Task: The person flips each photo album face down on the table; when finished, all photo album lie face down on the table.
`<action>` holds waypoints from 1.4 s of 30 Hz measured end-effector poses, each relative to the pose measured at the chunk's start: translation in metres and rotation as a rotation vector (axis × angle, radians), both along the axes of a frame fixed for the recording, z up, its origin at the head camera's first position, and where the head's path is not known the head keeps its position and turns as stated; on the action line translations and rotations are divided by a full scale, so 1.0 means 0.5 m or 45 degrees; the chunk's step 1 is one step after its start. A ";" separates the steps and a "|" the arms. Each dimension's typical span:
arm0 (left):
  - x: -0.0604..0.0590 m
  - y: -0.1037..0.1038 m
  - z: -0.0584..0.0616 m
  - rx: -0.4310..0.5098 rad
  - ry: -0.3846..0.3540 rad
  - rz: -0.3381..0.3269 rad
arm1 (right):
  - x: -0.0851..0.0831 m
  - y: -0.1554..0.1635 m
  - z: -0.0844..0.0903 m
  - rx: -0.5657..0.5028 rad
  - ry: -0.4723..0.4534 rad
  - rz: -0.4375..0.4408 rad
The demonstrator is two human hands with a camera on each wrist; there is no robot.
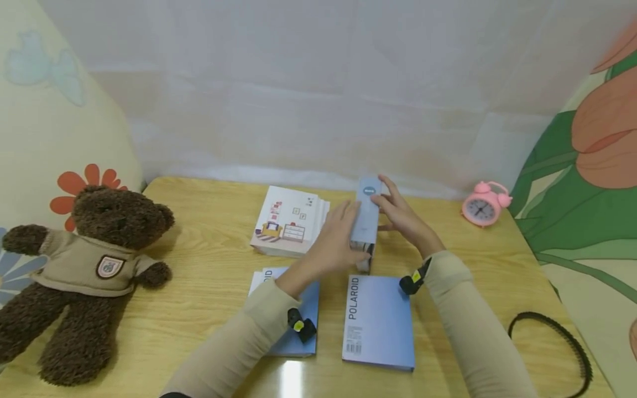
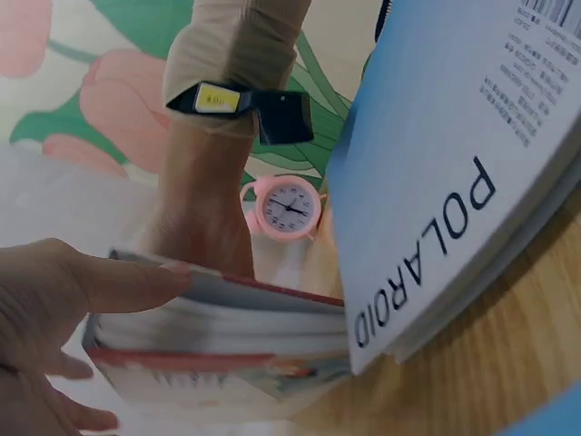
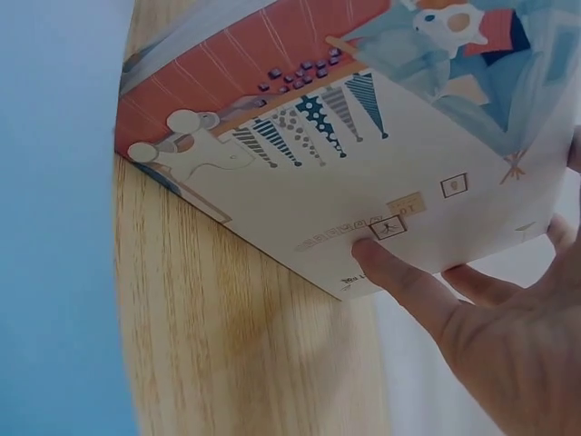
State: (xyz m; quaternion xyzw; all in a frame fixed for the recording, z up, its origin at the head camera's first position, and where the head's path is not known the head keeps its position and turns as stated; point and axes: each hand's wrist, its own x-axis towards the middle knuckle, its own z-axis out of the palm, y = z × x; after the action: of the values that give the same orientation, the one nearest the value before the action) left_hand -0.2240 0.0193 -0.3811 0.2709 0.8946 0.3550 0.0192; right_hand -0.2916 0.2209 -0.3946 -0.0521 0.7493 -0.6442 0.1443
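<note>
Both hands hold a book upright on its edge at mid-desk, near the back.

Room: bare wood to the right betw. book and pink clock; close on the left a stack of illustrated books; just in front, two blue POLAROID books lie flat; teddy bear well apart at far left edge, black band at right front corner. Grip: left hand flat against book's left face, fingers straight, thumb on top edge; right hand presses the right face w/ straight fingers, index near top. Neither curls round it. Book: pale blue spine w/ darker oval label, red-and-white illustrated cover w/ small printed squares, bottom edge on the desk.
</note>
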 end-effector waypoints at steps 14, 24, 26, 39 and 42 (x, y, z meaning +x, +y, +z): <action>-0.035 -0.004 -0.068 0.004 -0.366 -0.137 | 0.006 -0.004 0.001 -0.063 -0.030 -0.008; -0.039 0.004 -0.075 -0.058 -0.383 -0.195 | 0.029 0.035 -0.001 -0.188 -0.062 -0.017; -0.039 0.005 -0.079 -0.070 -0.386 -0.208 | 0.031 0.040 -0.001 -0.218 -0.079 -0.046; -0.041 0.016 -0.098 -0.435 -0.241 0.006 | 0.042 0.070 -0.042 0.567 0.011 -0.122; -0.040 0.023 -0.096 -0.525 -0.189 0.060 | 0.044 0.072 -0.055 0.812 0.046 -0.032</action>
State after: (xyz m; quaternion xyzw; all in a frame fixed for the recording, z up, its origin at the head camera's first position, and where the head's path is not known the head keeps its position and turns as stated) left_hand -0.2443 0.0305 -0.4291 0.2134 0.9504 0.1838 0.1318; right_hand -0.2695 0.2569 -0.4219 -0.0063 0.9165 -0.3775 0.1319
